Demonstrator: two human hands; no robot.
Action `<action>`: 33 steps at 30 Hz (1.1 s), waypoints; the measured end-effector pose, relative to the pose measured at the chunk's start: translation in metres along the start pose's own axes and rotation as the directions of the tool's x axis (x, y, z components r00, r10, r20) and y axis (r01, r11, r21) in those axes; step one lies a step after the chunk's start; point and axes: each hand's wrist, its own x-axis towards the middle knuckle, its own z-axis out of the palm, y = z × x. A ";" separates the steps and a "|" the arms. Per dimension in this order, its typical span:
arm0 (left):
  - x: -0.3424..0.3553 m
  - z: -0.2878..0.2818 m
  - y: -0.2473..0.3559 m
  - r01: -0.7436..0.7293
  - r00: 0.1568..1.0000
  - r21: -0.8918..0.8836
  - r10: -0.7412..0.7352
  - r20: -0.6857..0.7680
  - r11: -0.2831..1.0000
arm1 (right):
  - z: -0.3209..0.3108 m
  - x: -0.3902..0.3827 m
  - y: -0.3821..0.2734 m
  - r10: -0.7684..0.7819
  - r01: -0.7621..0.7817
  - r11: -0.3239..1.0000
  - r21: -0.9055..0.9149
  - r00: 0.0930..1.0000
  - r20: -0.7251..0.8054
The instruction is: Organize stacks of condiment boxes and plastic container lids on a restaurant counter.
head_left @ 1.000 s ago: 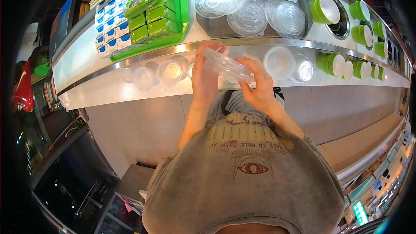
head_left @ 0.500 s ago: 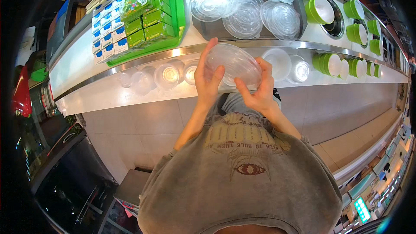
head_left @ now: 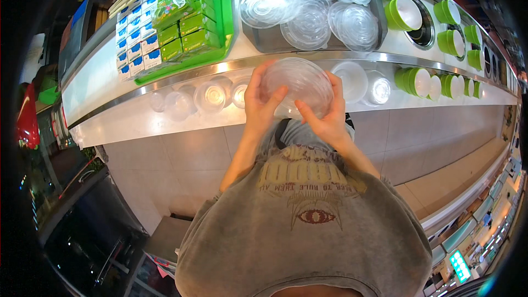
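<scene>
Between my two hands, over the counter's near edge, is a small stack of round clear plastic lids (head_left: 298, 81). My left hand (head_left: 260, 97) grips the left side, with its thumb on the near face and its fingers partly hidden behind the rim. On the opposite side my right hand (head_left: 329, 108) holds the rim, thumb pressed near the lower edge and fingers wrapped round the right. Beyond my hands, a grey tray (head_left: 260, 43) carries several stacks of similar clear lids (head_left: 308, 21).
Clear plastic bowls (head_left: 209, 97) line the lower white counter (head_left: 124, 125), with more right of my hands. Stacked green-and-white bowls (head_left: 413, 81) stand further right. A green tray (head_left: 224, 38) holds packs of tissues (head_left: 197, 39). A metal edge (head_left: 181, 74) runs along the upper counter.
The lids have turned to lie flatter and rounder in view. My left fingers, raised upright before, have curled down round the rim; my right hand keeps its grip.
</scene>
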 end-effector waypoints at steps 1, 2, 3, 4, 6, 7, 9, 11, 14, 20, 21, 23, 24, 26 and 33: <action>0.001 0.002 -0.001 0.000 1.000 -0.002 0.000 0.005 1.000 | 0.003 0.000 -0.002 0.075 -0.066 0.991 0.116 0.995 -0.070; 0.003 0.005 -0.003 0.015 1.000 0.031 -0.014 -0.028 0.999 | 0.000 0.000 -0.002 0.073 -0.064 0.991 0.114 0.994 -0.077; 0.005 0.009 -0.005 0.032 0.998 0.064 -0.028 -0.059 0.997 | -0.003 0.001 -0.003 0.116 -0.108 0.987 0.121 0.991 -0.065; 0.006 0.014 -0.008 0.034 0.998 0.060 -0.031 -0.050 0.998 | -0.007 0.001 -0.004 0.160 -0.152 0.980 0.126 0.986 -0.055; 0.008 0.026 -0.016 0.060 0.993 0.056 -0.054 -0.106 0.997 | -0.015 0.000 -0.003 0.180 -0.162 0.967 0.199 0.981 -0.077; 0.008 0.029 -0.020 0.065 0.993 0.051 -0.060 -0.098 0.997 | -0.020 -0.001 -0.003 0.202 -0.173 0.946 0.274 0.976 -0.082; 0.010 0.037 -0.029 0.076 0.996 0.247 -0.063 -0.060 0.966 | -0.028 -0.004 -0.005 0.226 -0.192 0.952 0.239 0.967 -0.121; 0.018 0.052 -0.030 0.044 0.999 0.319 -0.039 -0.022 0.947 | -0.041 -0.004 -0.003 0.248 -0.214 0.955 0.204 0.956 -0.157; 0.029 0.069 -0.033 -0.044 0.997 0.449 0.008 0.081 0.892 | -0.066 -0.003 0.004 0.329 -0.259 0.905 0.336 0.929 -0.169; 0.082 0.079 -0.014 0.073 0.993 0.757 -0.116 0.003 0.649 | -0.125 -0.003 0.016 0.309 -0.203 0.905 0.374 0.918 -0.248; 0.095 0.076 -0.014 0.132 0.991 0.864 -0.041 -0.128 0.486 | -0.131 -0.005 0.018 0.315 -0.202 0.898 0.390 0.916 -0.250; 0.114 0.054 -0.025 0.169 0.981 0.940 0.038 -0.188 0.298 | -0.140 -0.004 0.021 0.363 -0.220 0.854 0.472 0.901 -0.236; 0.120 0.046 -0.034 0.212 0.966 0.969 0.121 -0.227 0.123 | -0.144 -0.003 0.022 0.363 -0.218 0.847 0.485 0.903 -0.228; 0.128 0.041 -0.046 0.165 0.968 0.982 0.178 -0.178 0.089 | -0.152 -0.002 0.026 0.423 -0.249 0.792 0.557 0.882 -0.207; 0.176 0.063 -0.035 -0.173 0.961 0.950 0.169 0.221 -0.259 | -0.173 -0.002 0.045 0.453 -0.284 0.721 0.632 0.884 -0.119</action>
